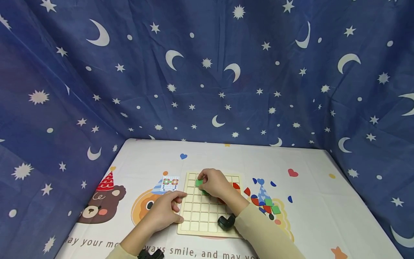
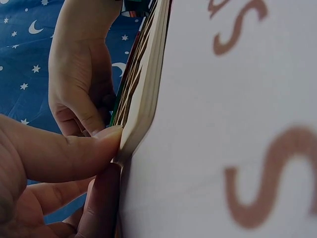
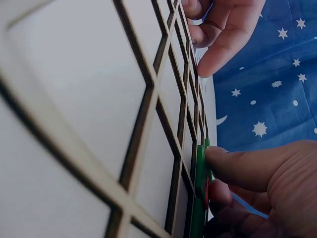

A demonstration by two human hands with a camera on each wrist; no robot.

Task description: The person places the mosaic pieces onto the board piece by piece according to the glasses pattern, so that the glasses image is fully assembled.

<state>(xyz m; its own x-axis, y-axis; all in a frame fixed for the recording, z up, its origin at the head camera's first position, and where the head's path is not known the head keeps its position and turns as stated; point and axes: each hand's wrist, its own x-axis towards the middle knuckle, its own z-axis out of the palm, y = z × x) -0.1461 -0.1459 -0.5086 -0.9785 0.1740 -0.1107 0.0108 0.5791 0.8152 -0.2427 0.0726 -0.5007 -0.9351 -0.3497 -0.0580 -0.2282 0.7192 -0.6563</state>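
A pale wooden grid board lies flat in front of me, with raised lines dividing it into squares. My left hand touches its left edge, thumb toward the near corner and forefinger farther up. Over the board's upper part, my right hand pinches a green square tile at the grid's upper left. A second green tile shows just below the fingers. Red quarter-round pieces sit on the board's right side, partly hidden by the right hand and wrist. The right wrist view shows the thumb against green tiles.
Left of the board lies a small printed pattern card. Loose pieces are scattered to the right, among them a green square, a red piece and a blue half-round. A blue star-and-moon curtain hangs behind the table.
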